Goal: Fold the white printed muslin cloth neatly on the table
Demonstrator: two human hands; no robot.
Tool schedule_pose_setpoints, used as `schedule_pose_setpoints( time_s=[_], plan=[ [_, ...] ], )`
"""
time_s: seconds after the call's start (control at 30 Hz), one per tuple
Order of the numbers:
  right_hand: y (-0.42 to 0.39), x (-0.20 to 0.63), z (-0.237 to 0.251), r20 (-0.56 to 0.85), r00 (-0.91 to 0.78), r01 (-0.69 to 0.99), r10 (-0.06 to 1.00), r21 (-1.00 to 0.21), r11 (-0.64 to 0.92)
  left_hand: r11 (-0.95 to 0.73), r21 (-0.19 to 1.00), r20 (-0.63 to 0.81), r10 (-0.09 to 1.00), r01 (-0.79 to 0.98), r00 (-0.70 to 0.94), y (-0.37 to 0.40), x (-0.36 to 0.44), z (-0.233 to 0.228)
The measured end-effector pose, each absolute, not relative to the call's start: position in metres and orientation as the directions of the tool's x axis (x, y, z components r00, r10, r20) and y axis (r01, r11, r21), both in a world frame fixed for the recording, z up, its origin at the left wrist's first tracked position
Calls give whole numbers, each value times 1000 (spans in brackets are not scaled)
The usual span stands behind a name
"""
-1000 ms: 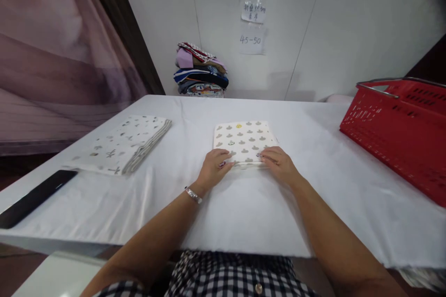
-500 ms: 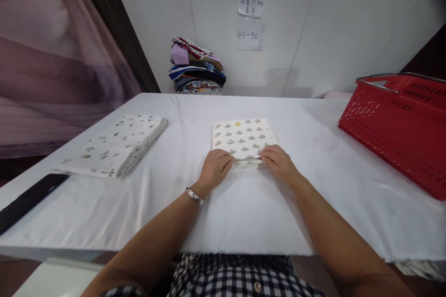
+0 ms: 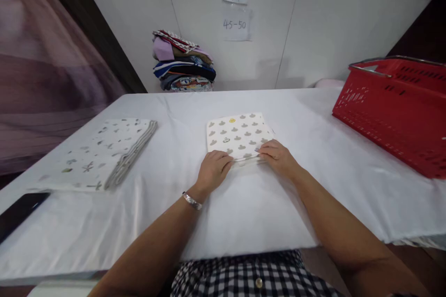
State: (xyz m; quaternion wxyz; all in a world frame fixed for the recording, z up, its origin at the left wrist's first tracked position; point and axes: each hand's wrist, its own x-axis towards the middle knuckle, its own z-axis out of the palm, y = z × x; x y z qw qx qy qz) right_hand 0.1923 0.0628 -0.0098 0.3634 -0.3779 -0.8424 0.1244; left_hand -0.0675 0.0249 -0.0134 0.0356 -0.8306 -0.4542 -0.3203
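folded white cloth [image 3: 240, 133] with grey motifs lies flat near the middle of the white-covered table [image 3: 258, 222], directly before the person. the left hand [image 3: 214, 170] pinches its near edge toward the left corner and the right hand [image 3: 279, 158] pinches it toward the right, fingers of both curled and nearly closed on the fabric. a larger folded printed cloth [image 3: 111, 151] lies well apart at left, a black flat device [image 3: 21, 211] just beside it, and a red basket [image 3: 393, 118] stands at right.
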Motion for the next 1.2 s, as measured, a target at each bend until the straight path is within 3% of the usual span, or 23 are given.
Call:
schedule_pose_setpoints(
  time_s=[0.1,0.2,0.33,0.57,0.93,1.2],
  plan=[
    [64,190,-10,570,-438,547,695,-445,709,-581,153,587,704,800,399,24,-65,-13],
    [64,192,-11,506,-480,565,717,-447,694,-586,107,575,695,803,432,24,-63,-14],
    [66,196,-14,459,-499,575,735,-459,677,-594,89,560,693,799,453,24,-63,-14],
    [64,192,-12,499,-478,570,723,-451,687,-582,79,558,698,809,448,23,-63,-12],
    [69,205,-9,457,-522,643,720,-345,684,-557,31,561,697,830,447,23,-62,-13],
    [71,200,-12,611,-394,763,686,-198,615,-554,34,550,705,832,448,22,-56,-12]
  ],
)
